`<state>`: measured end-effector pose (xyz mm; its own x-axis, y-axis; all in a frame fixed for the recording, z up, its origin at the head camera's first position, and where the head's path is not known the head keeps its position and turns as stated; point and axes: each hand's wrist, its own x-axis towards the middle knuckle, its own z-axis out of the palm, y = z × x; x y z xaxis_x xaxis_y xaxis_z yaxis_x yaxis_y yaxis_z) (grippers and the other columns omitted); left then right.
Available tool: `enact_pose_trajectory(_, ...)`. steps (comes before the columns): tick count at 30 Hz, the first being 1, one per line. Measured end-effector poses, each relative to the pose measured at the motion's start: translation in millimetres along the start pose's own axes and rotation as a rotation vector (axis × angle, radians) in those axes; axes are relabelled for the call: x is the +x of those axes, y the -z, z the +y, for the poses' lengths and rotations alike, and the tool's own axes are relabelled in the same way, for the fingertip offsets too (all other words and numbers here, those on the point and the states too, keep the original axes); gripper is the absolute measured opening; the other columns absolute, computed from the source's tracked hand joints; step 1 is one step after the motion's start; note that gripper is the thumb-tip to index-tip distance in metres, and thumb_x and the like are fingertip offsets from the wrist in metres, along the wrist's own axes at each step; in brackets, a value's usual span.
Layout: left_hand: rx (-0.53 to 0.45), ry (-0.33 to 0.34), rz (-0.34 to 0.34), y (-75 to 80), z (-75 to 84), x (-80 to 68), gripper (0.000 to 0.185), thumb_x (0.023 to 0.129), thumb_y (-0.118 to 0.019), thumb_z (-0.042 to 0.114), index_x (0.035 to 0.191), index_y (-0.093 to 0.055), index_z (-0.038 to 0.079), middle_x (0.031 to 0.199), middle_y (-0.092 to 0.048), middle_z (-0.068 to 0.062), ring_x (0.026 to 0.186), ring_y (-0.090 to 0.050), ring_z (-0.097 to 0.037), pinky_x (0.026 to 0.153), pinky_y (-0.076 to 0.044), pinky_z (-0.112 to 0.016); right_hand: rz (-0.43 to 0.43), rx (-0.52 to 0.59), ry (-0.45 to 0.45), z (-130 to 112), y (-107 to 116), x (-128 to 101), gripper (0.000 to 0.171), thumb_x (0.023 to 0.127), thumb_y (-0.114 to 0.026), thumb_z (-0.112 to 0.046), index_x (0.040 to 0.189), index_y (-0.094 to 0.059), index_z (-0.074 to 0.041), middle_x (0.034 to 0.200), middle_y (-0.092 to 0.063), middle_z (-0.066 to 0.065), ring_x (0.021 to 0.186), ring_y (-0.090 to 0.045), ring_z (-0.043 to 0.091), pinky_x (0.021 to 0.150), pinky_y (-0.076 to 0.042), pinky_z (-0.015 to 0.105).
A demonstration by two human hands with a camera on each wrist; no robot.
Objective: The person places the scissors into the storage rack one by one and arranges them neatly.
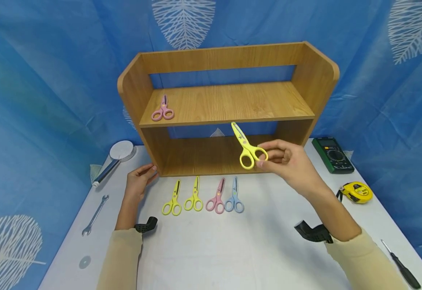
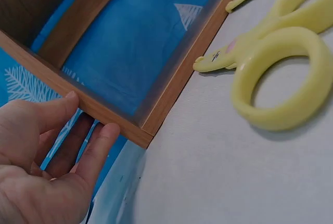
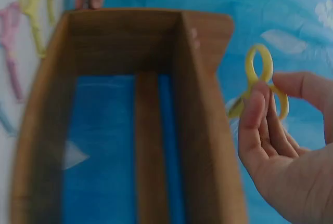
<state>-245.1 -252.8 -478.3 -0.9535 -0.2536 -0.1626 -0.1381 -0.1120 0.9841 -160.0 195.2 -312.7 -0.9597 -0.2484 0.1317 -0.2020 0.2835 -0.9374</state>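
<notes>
A wooden two-tier shelf [image 1: 229,102] stands at the back of the white table [image 1: 232,241]. My right hand [image 1: 287,163] pinches a yellow pair of scissors [image 1: 246,147] by one handle ring, blades pointing up, in front of the shelf's lower opening; the same yellow scissors [image 3: 260,76] show in the right wrist view. My left hand [image 1: 140,180] touches the shelf's lower left corner [image 2: 138,130] with straight fingers. A pink pair of scissors [image 1: 163,109] lies on the upper board. On the table lie two yellow scissors [image 1: 172,199], a pink pair [image 1: 216,197] and a blue pair [image 1: 234,196].
A green multimeter [image 1: 332,154] and a yellow tape measure [image 1: 356,191] lie at the right, a screwdriver [image 1: 401,264] near the front right edge. At the left are a wrench [image 1: 94,215], a silver tool with a round head [image 1: 114,159] and a washer [image 1: 85,262].
</notes>
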Motion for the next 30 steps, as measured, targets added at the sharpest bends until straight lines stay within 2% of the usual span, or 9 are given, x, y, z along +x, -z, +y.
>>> enact_pose_trajectory(3,-0.005,-0.016,0.005,-0.1,-1.6,-0.5,0.043,0.097,-0.071,0.004,0.135,-0.059,-0.011,0.1,-0.068,0.007,0.094,-0.072,-0.006,0.094,-0.063,-0.029,0.055,-0.006,0.043,-24,-7,26,0.044,0.094,-0.078,-0.019,0.133,-0.062,-0.005,0.103,-0.074,0.008,0.092,-0.073,0.02,0.081,-0.066,0.024)
enact_pose_trajectory(7,-0.021,-0.026,0.018,-0.8,-3.7,-1.6,0.041,0.096,-0.071,0.003,0.133,-0.06,-0.011,0.099,-0.07,0.006,0.094,-0.072,-0.008,0.092,-0.064,-0.029,0.093,-0.06,0.046,-45,-23,69,0.044,0.094,-0.077,-0.019,0.134,-0.063,-0.007,0.105,-0.076,0.01,0.089,-0.072,0.019,0.078,-0.063,0.019)
enact_pose_trajectory(12,-0.011,-0.017,0.027,-2.3,-6.4,-2.3,0.041,0.096,-0.073,0.005,0.133,-0.062,-0.01,0.1,-0.069,0.006,0.095,-0.072,-0.009,0.092,-0.064,-0.029,0.074,-0.099,0.045,-61,-48,119,0.043,0.094,-0.076,-0.017,0.134,-0.064,-0.006,0.105,-0.076,0.011,0.091,-0.073,0.021,0.075,-0.064,0.022)
enact_pose_trajectory(16,0.011,-0.018,0.037,-3.9,-7.5,-1.6,0.04,0.097,-0.071,0.006,0.133,-0.062,-0.009,0.102,-0.068,0.004,0.096,-0.071,-0.009,0.092,-0.064,-0.028,0.044,-0.092,0.05,-68,-67,148,0.041,0.094,-0.075,-0.015,0.132,-0.064,-0.005,0.101,-0.076,0.01,0.087,-0.075,0.021,0.074,-0.066,0.026)
enact_pose_trajectory(24,0.071,-0.007,0.048,-3.3,-6.5,0.0,0.042,0.098,-0.071,0.01,0.136,-0.062,-0.004,0.122,-0.064,-0.01,0.104,-0.069,-0.012,0.094,-0.063,-0.026,0.012,-0.15,0.019,-68,-92,174,0.042,0.095,-0.075,-0.017,0.133,-0.063,-0.002,0.1,-0.075,0.007,0.085,-0.074,0.016,0.07,-0.064,0.024)
enact_pose_trajectory(30,0.097,-0.003,0.067,-3.4,-6.1,1.9,0.039,0.098,-0.072,0.011,0.133,-0.065,-0.004,0.117,-0.068,-0.007,0.102,-0.071,-0.01,0.094,-0.063,-0.027,-0.003,-0.26,0.014,-66,-99,182,0.039,0.094,-0.078,-0.022,0.126,-0.068,-0.002,0.108,-0.068,0.007,0.097,-0.066,0.016,0.074,-0.06,0.022)
